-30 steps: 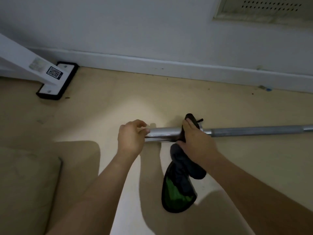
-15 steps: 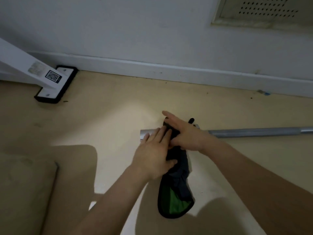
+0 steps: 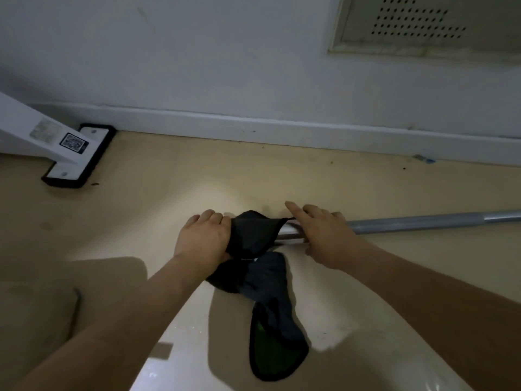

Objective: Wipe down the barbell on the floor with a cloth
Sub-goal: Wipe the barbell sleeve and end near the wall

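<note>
The cloth (image 3: 251, 232) hides one barbell (image 3: 408, 224) end; the frame edge cuts the other.

Lighting was dim overall, the corners darkest. One bright pool lay on the floor (image 3: 197, 190) just beyond my hands; its source was outside the frame. My forearms threw broad, fairly sharp shadows onto the floor at lower left and lower right. A narrow glare strip showed on the barbell (image 3: 423, 224) beside the cloth (image 3: 251, 235), which read near-black with little detail. The skirting board (image 3: 253, 128) bowed from wide-angle distortion. The picture was soft throughout.
</note>
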`<state>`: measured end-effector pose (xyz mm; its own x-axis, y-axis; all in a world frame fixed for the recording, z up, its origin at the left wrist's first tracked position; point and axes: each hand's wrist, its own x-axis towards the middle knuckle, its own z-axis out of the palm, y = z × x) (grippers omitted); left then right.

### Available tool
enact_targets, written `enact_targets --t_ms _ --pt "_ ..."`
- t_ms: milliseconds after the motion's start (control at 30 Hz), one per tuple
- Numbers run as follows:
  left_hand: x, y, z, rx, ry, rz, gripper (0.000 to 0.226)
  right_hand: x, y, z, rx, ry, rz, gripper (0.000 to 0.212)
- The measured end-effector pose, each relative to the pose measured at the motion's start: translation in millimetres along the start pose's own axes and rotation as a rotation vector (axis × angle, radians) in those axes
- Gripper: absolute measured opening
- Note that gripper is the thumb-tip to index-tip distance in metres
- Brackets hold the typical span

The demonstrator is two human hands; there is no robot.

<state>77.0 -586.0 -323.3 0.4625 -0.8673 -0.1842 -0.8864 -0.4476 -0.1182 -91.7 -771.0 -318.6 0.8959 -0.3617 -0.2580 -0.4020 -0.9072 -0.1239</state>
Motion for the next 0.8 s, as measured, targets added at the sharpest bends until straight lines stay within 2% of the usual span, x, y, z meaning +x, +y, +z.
enact_targets --t_ms 67,100,233,333,400,533,667,733,800 --pt "15 -1 -8 -0.011 -0.07 0.021 0.054 -9 14 -8 0.056 0.059 0.103 0.098" --pt "21 -2 -8 -0.017 -0.089 0.037 0.056 -13 24 -11 0.04 0.088 0.15 0.091" --pt "31 13 0 -0.028 -0.018 0.126 0.059 -16 51 -10 -0.059 0.177 0.155 0.024" --pt "45 56 -2 -0.014 0.011 0.137 0.063 -8 52 -3 -0.006 0.219 0.121 0.008" --pt "57 90 -7 -0.059 0.045 0.122 0.068 -6 54 -1 0.032 0.261 0.112 0.005" --pt "63 118 -3 -0.082 0.169 0.097 0.07 -6 56 -4 0.004 0.239 0.109 0.017" --pt "43 83 13 -0.097 0.301 0.177 0.065 -6 57 -13 -0.016 0.155 0.129 0.021" --pt "23 47 18 -0.121 0.307 0.11 0.061 -6 57 -15 -0.032 0.151 0.145 0.021" --pt "2 13 24 -0.173 0.225 -0.027 0.059 -6 55 -16 -0.052 0.15 0.179 0.021"
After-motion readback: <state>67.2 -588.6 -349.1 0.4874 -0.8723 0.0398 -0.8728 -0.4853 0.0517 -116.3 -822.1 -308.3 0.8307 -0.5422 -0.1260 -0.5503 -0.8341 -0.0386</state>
